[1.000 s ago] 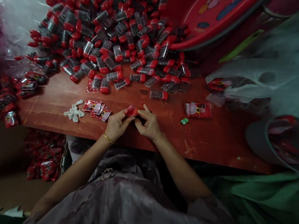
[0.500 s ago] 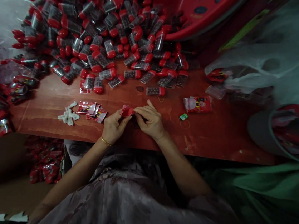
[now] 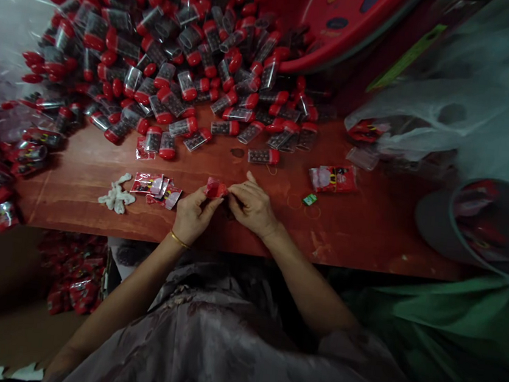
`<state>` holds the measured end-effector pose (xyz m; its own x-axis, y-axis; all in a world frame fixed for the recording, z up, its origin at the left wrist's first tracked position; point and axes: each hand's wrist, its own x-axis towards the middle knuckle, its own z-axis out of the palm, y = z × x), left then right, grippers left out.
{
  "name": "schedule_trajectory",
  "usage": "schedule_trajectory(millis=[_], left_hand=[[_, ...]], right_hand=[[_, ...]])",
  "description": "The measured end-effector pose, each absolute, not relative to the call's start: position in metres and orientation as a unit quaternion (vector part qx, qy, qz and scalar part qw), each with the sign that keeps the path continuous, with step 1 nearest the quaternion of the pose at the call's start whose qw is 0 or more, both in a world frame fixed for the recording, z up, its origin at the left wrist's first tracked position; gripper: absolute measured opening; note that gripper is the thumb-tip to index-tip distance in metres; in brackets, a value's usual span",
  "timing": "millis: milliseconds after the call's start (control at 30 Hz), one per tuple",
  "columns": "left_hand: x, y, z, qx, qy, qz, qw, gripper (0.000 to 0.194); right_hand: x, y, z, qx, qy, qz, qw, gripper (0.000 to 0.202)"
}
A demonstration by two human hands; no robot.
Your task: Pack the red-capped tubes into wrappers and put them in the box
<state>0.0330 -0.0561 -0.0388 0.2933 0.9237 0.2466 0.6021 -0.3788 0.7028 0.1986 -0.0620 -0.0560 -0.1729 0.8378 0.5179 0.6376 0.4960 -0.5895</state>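
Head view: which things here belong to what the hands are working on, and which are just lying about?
In hand:
left hand
right hand
small red packet, pinched between both
flat red packets beside the left hand

Lying about:
pile of red-capped tubes
white scraps
red tray
grey bowl

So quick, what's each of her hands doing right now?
Left hand: closed, pinching the small red packet.
Right hand: closed, fingertips on the same packet's other end.
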Motion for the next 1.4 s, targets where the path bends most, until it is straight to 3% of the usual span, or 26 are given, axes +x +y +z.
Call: schedule_trajectory(millis=[400, 667, 1200, 1400], left_hand=[[0.032, -0.056, -0.041, 0.766, 0.489, 0.333, 0.253, 0.02], [0.033, -0.056, -0.04, 0.766, 0.495, 0.325, 0.252, 0.02], [0.038, -0.058, -0.053, 0.758, 0.492, 0.355, 0.239, 0.018], [0.038, -0.059, -0.051, 0.747, 0.483, 0.372, 0.265, 0.016]], right_hand=[[0.203, -0.066, -0.049, -0.488, -0.723, 0.177, 0.457, 0.013], [0.199, -0.064, -0.031, -0.513, -0.75, 0.152, 0.388, 0.018], [0.184, -0.064, -0.037, -0.585, -0.725, 0.094, 0.353, 0.019], [0.189, -0.064, -0.05, -0.587, -0.722, 0.165, 0.328, 0.017]])
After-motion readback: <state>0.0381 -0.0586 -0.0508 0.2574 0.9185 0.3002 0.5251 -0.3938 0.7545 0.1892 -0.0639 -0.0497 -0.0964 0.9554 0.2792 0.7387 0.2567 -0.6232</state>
